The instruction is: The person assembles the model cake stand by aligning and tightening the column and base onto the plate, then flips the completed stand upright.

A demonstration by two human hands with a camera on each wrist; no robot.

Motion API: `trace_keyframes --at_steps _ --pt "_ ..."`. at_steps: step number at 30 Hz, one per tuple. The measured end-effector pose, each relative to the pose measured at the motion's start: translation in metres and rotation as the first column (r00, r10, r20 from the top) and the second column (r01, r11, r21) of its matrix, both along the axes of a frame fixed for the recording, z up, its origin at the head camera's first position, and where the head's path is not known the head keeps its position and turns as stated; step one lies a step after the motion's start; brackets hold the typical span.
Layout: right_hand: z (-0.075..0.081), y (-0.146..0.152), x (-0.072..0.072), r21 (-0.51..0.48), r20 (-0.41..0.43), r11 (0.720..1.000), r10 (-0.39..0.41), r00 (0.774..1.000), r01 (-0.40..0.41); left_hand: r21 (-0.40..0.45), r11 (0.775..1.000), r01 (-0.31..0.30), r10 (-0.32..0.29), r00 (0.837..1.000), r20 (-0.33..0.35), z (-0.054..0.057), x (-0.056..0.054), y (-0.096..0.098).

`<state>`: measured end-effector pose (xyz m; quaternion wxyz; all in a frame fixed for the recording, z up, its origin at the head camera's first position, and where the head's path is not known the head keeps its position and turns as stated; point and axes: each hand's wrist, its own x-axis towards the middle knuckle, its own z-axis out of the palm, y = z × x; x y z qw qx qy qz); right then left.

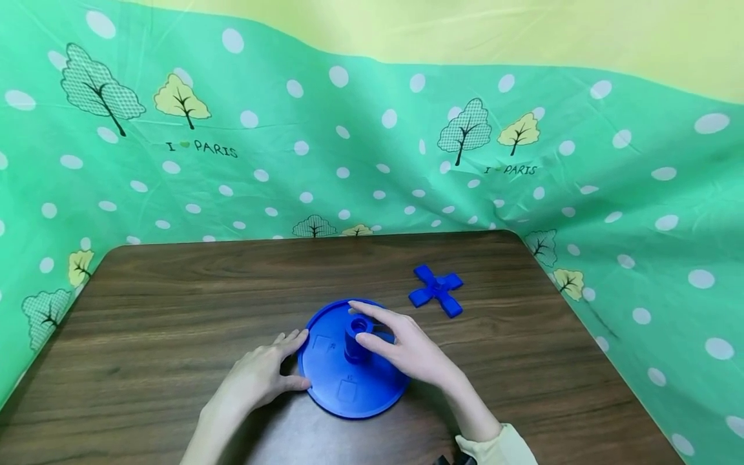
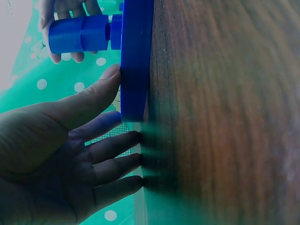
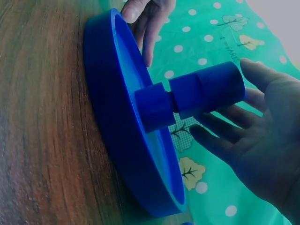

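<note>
A round blue disc (image 1: 325,387) with a raised rim lies on the wooden table. From its middle rises a blue cylinder (image 3: 208,89), hollow at the top; a narrow gap parts it from a short post (image 3: 154,108) below. My left hand (image 1: 261,368) rests against the disc's left edge, thumb and index finger touching the rim, fingers spread. Around the cylinder's upper end is my right hand (image 1: 409,345), its thumb at the near side and its fingers extended loosely past the far side. Whether those fingers touch the cylinder is unclear.
A blue cross-shaped piece (image 1: 437,290) with a small raised centre lies on the table behind and right of the disc. Green dotted cloth (image 1: 349,148) hangs along the table's (image 1: 203,290) back and sides. A dark object (image 1: 453,460) shows beside the right sleeve.
</note>
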<state>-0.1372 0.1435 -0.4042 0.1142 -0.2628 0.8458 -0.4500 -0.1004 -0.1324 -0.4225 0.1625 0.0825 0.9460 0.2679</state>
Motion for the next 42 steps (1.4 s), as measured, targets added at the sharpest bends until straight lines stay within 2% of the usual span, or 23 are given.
trace_keyframes --at_steps 5,12,16,19,23,27,31,36,42 --pt "-0.003 -0.001 -0.001 -0.023 0.027 0.999 0.034 0.999 -0.034 0.006 1.0 -0.005 0.005 1.0 -0.007 -0.001 0.003 -0.002" --pt "-0.006 -0.009 -0.001 -0.049 0.016 0.997 -0.063 0.998 0.064 0.005 1.0 -0.008 0.008 1.0 -0.011 -0.001 0.003 -0.003" --pt "-0.006 -0.011 0.001 -0.054 0.021 0.994 -0.092 0.996 0.093 0.001 1.0 -0.01 0.01 1.0 -0.01 -0.002 0.003 -0.004" --pt "-0.005 -0.01 0.001 -0.048 0.023 0.996 -0.075 0.997 0.076 0.001 1.0 -0.01 0.01 1.0 -0.009 -0.003 0.003 -0.003" --pt "-0.003 -0.005 -0.001 -0.082 0.024 0.997 -0.009 1.0 0.011 0.003 1.0 -0.011 0.011 1.0 -0.008 -0.002 0.003 -0.002" --pt "-0.005 0.0 -0.004 -0.125 0.042 0.991 0.051 0.998 -0.045 0.008 1.0 -0.011 0.012 1.0 -0.014 -0.001 0.002 -0.002" --pt "-0.008 0.003 -0.006 -0.123 0.073 0.99 0.084 0.994 -0.074 0.007 1.0 -0.005 0.005 1.0 -0.028 -0.001 0.002 -0.001" --pt "-0.011 0.004 -0.007 -0.111 0.081 0.992 0.075 0.994 -0.066 0.0 1.0 0.004 -0.004 1.0 -0.029 -0.001 0.001 0.0" --pt "-0.013 0.001 -0.006 -0.132 0.1 0.991 0.0 0.995 0.014 -0.015 1.0 -0.005 0.005 1.0 -0.014 -0.001 0.001 0.001"
